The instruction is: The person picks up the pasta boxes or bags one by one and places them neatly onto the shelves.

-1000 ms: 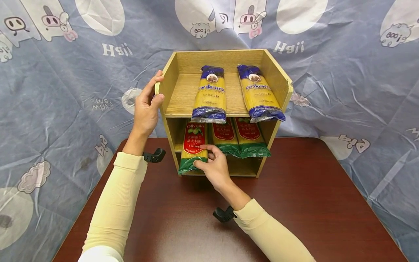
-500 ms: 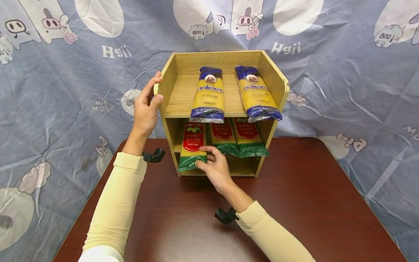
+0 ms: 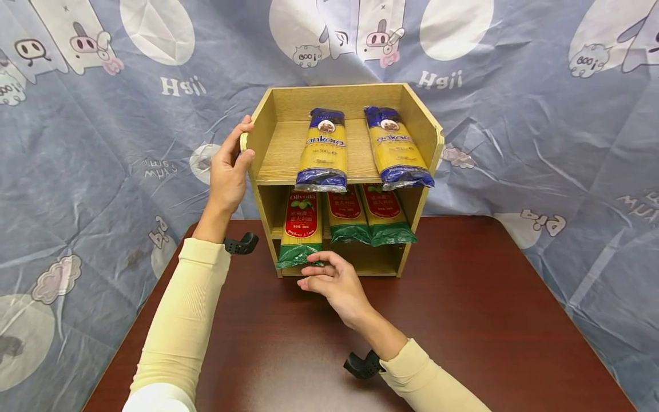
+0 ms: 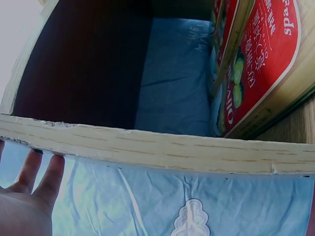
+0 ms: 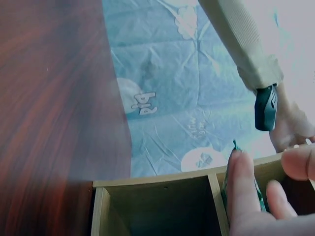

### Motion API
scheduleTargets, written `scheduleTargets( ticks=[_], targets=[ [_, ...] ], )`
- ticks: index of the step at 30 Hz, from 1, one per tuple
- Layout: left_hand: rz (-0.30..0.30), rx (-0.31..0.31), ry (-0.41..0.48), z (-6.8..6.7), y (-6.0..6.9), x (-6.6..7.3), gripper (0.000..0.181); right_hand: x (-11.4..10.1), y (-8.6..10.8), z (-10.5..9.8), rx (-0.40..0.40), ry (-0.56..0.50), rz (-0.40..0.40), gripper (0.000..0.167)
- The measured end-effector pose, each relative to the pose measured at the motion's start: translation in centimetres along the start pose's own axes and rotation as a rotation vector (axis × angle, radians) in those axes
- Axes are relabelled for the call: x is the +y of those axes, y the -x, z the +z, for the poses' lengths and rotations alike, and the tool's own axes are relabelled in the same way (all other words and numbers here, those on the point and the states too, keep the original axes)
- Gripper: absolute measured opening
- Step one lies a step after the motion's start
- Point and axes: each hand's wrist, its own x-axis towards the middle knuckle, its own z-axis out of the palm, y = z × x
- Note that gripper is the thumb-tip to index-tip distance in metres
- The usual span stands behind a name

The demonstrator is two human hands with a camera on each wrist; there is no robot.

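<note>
My left hand [image 3: 228, 174] grips the upper left side panel of a small wooden shelf [image 3: 268, 97]; in the left wrist view its fingers [image 4: 49, 179] lie along the panel's outer face. My right hand [image 3: 340, 286] is just below the green end of the leftmost red-labelled spaghetti pack [image 3: 301, 223], fingers loosely bent, thumb apart, nothing pinched. That pack lies on the middle shelf level, its end hanging past the front edge. From the right wrist, one finger [image 5: 242, 184] overlaps the pack's green end; whether it touches is unclear.
Two more red-labelled spaghetti packs [image 3: 347, 214] lie on the middle level at right. Above them, two blue-and-yellow spaghetti packs [image 3: 323, 149] rest on the top level, ends over the edge. The shelf stands on a dark red table [image 3: 463, 309] before a blue printed cloth [image 3: 515, 126].
My right hand has let go of the leftmost spaghetti pack and drawn down and slightly toward me. My left hand keeps its grip on the shelf. The head view has shifted slightly.
</note>
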Motion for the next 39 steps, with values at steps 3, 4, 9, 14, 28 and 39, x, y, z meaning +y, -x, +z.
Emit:
scheduleTargets(
  ticks=[3,4,9,14,28,39],
  targets=[
    [0.0,0.0,-0.009,-0.3,0.0,-0.2,0.037,0.2,0.2,0.5,-0.072,-0.015,0.009,0.039],
    [0.001,-0.001,-0.014,-0.3,0.0,-0.3,0.038,0.3,0.1,0.7,-0.095,-0.015,0.01,0.039],
    [0.0,-0.008,-0.028,-0.4,0.2,-0.6,0.039,0.8,-0.5,1.2,-0.18,-0.016,0.007,0.045],
    [-0.004,-0.008,-0.026,-0.4,0.5,-0.6,0.039,1.4,-1.2,1.5,-0.218,-0.07,-0.005,0.05],
    [0.014,-0.018,-0.002,-0.5,0.2,-0.6,0.054,1.5,-4.0,0.7,-0.179,-0.061,-0.095,0.059],
    [0.042,-0.042,-0.03,-0.5,-0.1,-0.5,0.057,1.1,-6.1,-0.1,-0.15,-0.041,-0.129,0.059]
  ],
)
